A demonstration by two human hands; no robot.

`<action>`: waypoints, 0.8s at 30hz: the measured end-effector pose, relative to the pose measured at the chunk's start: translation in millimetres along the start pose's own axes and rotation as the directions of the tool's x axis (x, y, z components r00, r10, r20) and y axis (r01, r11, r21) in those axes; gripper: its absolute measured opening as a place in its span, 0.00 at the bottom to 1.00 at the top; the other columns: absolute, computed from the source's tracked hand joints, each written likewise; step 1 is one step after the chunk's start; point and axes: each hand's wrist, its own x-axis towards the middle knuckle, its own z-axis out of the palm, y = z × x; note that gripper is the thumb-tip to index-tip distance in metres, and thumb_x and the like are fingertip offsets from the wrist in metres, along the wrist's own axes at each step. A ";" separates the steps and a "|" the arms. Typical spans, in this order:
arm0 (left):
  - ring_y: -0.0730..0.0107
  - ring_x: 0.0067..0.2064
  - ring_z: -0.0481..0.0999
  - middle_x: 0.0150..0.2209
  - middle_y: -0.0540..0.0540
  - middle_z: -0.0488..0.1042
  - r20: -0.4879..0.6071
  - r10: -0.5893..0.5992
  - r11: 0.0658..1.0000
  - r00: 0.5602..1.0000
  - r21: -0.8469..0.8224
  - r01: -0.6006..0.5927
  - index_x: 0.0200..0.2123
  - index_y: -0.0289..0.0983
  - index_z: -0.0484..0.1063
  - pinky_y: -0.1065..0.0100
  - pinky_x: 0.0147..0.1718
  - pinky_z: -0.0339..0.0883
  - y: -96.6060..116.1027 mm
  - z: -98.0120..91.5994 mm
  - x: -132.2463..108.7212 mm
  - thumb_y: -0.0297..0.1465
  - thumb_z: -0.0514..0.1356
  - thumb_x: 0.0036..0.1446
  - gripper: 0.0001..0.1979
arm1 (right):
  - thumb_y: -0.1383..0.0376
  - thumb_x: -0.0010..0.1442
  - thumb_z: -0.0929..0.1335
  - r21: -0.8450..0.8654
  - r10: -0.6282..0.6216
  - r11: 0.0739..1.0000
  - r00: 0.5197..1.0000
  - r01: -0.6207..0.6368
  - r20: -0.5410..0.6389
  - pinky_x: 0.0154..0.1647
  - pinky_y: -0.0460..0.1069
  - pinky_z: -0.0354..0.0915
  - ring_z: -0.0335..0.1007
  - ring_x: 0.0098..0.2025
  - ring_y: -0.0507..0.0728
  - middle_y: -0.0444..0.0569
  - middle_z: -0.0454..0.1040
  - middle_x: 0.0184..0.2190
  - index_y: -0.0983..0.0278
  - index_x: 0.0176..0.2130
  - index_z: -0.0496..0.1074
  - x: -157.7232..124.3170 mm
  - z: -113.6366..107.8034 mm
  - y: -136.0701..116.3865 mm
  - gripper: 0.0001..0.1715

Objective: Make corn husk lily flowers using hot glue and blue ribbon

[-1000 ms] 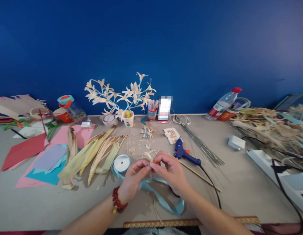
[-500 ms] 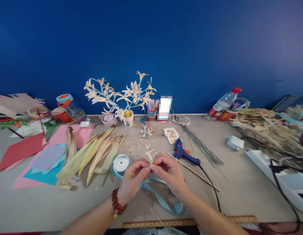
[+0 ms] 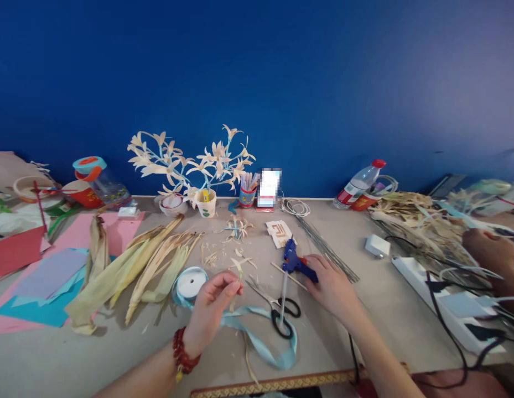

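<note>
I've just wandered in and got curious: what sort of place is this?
It looks like a craft table, though I can't tell whose. Dried husks lie spread out, near a blue glue gun and pale, handmade-looking flowers.

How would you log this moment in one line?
left hand: pinching pale husk piece; right hand: touching blue glue gun; scissors: on table

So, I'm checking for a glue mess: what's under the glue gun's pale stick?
Beneath the pale stick, the scissors and a thin wooden stick show; contact can't be judged. The spots directly under it are covered, and whatever lies below the right hand is hidden.
</note>
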 end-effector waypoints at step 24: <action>0.70 0.33 0.70 0.27 0.49 0.73 -0.016 0.030 0.999 0.999 -0.011 -0.030 0.28 0.37 0.74 0.70 0.37 0.63 -0.1 1.5 1.4 0.37 0.63 0.57 0.10 | 0.56 0.57 0.68 0.599 0.037 0.799 0.998 -0.058 0.049 0.24 0.50 0.65 0.71 0.24 0.58 0.49 0.77 0.25 0.64 0.37 0.77 51.0 -4.7 44.1 0.15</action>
